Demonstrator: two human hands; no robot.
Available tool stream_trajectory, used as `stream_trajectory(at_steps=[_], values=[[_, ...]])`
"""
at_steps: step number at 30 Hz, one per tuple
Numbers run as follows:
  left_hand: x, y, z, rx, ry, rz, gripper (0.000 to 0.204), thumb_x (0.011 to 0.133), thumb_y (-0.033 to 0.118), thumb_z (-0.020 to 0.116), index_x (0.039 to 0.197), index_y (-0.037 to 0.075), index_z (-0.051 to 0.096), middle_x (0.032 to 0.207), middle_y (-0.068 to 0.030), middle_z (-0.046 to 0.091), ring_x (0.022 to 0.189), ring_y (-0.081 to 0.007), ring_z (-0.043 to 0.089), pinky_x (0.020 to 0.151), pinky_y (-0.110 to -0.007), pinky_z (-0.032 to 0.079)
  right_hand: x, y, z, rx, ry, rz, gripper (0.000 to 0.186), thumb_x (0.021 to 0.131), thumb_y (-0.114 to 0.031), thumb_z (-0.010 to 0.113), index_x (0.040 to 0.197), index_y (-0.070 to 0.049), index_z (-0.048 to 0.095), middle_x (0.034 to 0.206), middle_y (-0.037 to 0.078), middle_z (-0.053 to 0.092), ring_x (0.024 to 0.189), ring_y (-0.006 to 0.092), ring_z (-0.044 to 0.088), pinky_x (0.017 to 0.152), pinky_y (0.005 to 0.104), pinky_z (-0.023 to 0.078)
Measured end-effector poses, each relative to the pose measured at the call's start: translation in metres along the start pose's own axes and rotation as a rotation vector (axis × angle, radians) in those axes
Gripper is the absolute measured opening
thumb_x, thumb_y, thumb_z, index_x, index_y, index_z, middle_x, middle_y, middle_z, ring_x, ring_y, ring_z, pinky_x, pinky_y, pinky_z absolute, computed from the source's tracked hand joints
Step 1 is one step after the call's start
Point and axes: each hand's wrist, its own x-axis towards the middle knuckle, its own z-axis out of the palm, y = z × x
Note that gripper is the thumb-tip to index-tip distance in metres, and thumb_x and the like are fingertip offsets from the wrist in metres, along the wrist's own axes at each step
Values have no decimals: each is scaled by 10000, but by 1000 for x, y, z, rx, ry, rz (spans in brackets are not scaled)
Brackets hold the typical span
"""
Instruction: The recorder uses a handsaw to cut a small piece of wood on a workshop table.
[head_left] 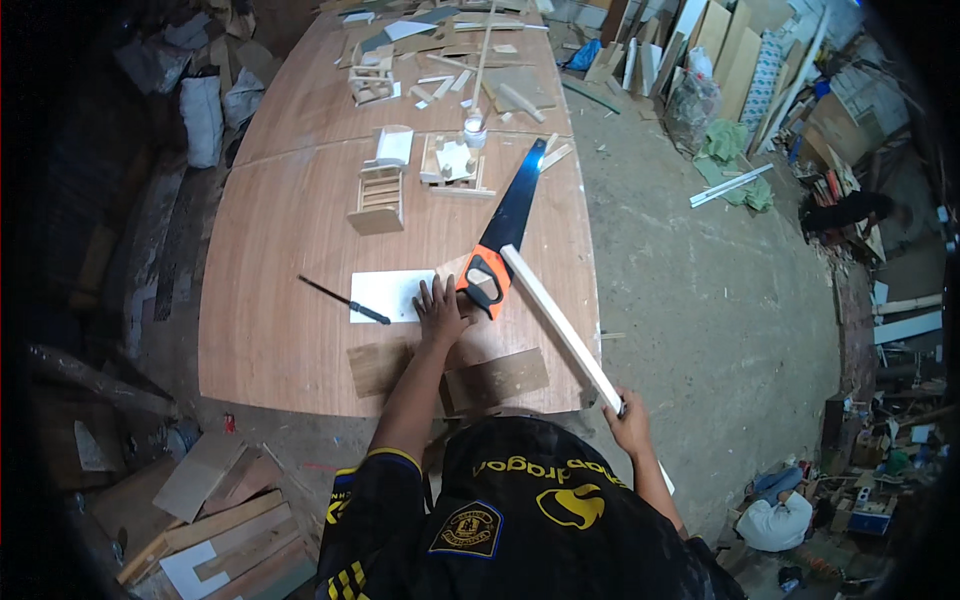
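While the right hand point(630, 425) closes its fingers around the near end of a long pale wooden strip point(560, 330), the strip's long axis runs up and to the left across the table's point(270, 330) near right corner, and its far end lies touching the orange and black handle of a handsaw point(505, 235). The left hand point(438, 310) rests palm down with fingers spread on the tabletop, gripping nothing, just beside that handle on its left and clearly nearer to the saw than the right hand is. The saw's dark blade points away up the table toward small wooden frames point(378, 200) and a small white bottle point(474, 128). Left of the flat hand lies a white sheet point(385, 295), with a black pen-like tool point(340, 298) overlapping its left edge. Two darker wood offcuts point(495, 378) sit at the near edge under the left forearm. White sacks point(203, 115) stand beyond the table's left side, pale boards point(735, 50) lean at the upper right, and small coloured boxes point(865, 510) sit low at the right; any labels are too small to tell.
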Motion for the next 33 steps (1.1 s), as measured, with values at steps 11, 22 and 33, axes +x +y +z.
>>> stream_trajectory(at_steps=[11, 22, 33], values=[[30, 45, -11, 298, -25, 10, 849, 665, 418, 834, 1341, 56, 470, 1434, -76, 327, 1326, -303, 308, 1143, -555, 168, -28, 43, -16, 19, 112, 125, 381, 798, -163, 711, 1147, -44, 615, 1022, 193, 608, 932, 363, 606, 803, 414, 496], [53, 76, 15, 222, 9, 150, 630, 715, 455, 797, 1232, 140, 619, 1432, -77, 366, 1299, -312, 332, 1075, -516, 252, -13, 40, -22, 33, 106, 161, 387, 814, -198, 716, 1152, -42, 612, 990, 177, 603, 892, 338, 613, 774, 395, 501], [74, 75, 14, 273, -56, -106, 991, 695, 471, 806, 1492, 158, 308, 1472, -150, 337, 1344, -367, 301, 1125, -612, 172, -9, 43, -21, 78, 106, 181, 384, 807, -193, 724, 1143, -44, 613, 973, 178, 601, 863, 337, 608, 757, 398, 496]])
